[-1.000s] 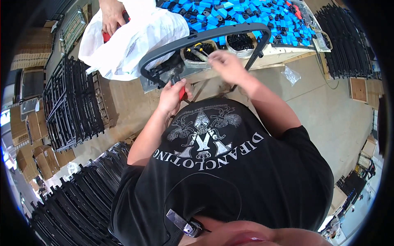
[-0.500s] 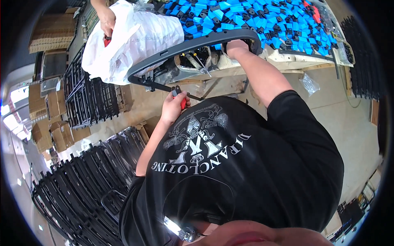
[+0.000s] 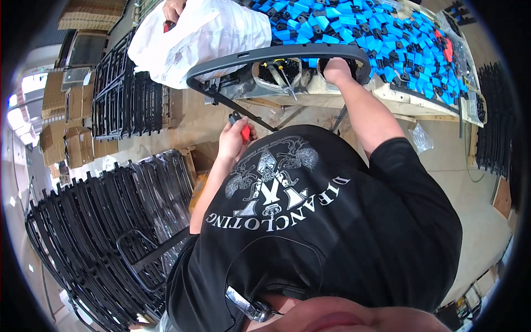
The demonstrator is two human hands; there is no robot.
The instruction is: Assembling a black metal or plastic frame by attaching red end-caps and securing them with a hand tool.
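My right hand [image 3: 336, 69] grips the right end of a long, curved dark grey plastic frame [image 3: 265, 56] that lies across the edge of a workbench. My left hand [image 3: 235, 138] is lower, in front of my chest, closed around a small red-handled tool [image 3: 244, 131]. The tool sits just below a thin black bar hanging from the frame's left end. My black printed T-shirt fills the lower middle of the view.
Several blue and black clips [image 3: 387, 39] cover the workbench [image 3: 420, 99]. Another person's hand [image 3: 173, 9] holds a white plastic bag [image 3: 204, 36] at the top left. Black grilles [image 3: 94, 221] are stacked on the floor at left, with racks [image 3: 121, 99] and cardboard boxes [image 3: 61, 127] behind.
My right hand has moved from the frame's middle to its right end and holds it there. My left hand with the red tool has dropped slightly away from the frame.
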